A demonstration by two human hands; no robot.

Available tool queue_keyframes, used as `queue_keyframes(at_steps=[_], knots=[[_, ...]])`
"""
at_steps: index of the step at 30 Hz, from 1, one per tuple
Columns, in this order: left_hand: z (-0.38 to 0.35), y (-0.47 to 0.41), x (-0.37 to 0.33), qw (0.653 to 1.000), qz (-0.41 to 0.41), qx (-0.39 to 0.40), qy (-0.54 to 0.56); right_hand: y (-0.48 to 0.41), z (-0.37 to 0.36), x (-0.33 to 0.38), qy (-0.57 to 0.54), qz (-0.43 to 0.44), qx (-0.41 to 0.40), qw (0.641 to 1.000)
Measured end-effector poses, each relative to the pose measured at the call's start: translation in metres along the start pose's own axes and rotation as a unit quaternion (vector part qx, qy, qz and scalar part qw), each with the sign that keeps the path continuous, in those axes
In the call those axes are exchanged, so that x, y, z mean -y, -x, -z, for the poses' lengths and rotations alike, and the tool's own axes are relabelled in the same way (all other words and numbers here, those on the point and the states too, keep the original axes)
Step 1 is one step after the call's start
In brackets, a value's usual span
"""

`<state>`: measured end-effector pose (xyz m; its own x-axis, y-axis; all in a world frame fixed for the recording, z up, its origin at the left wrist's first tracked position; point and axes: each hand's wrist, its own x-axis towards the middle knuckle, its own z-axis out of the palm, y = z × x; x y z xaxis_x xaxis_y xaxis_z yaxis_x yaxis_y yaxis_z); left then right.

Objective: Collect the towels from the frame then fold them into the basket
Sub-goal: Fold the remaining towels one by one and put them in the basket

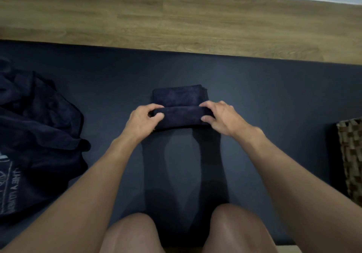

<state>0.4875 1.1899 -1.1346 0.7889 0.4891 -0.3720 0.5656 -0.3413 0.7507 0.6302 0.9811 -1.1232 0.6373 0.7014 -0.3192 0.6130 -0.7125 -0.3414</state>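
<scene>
Bare knees [182, 231] sit at the bottom edge; beyond them the left hand [144, 119] and right hand [221, 116] each pinch one end of the dark folded towel [179, 103] on the mat [274, 99]; loose towels [37, 119] lie heaped left; the woven basket [351, 154] stands far right.

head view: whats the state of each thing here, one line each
towel: folded small, flat on the mat, near edge rolled over
left hand: grips the roll's left end
right hand: grips the roll's right end
pile: dark cloth, crumpled, unfolded, on the mat at left
basket: upright at the right edge, mostly out of frame, contents hidden
</scene>
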Motion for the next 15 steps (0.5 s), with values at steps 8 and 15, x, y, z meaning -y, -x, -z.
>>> queue_keyframes(at_steps=[8, 15], knots=[[-0.017, 0.009, 0.005, 0.912, -0.264, -0.176, -0.261, -0.023, 0.001, 0.004, -0.079, -0.017, -0.165, 0.983], [-0.017, 0.003, 0.023, 0.911, -0.221, -0.116, -0.328, -0.005, -0.027, -0.008, 0.081, 0.081, -0.135, 0.984]])
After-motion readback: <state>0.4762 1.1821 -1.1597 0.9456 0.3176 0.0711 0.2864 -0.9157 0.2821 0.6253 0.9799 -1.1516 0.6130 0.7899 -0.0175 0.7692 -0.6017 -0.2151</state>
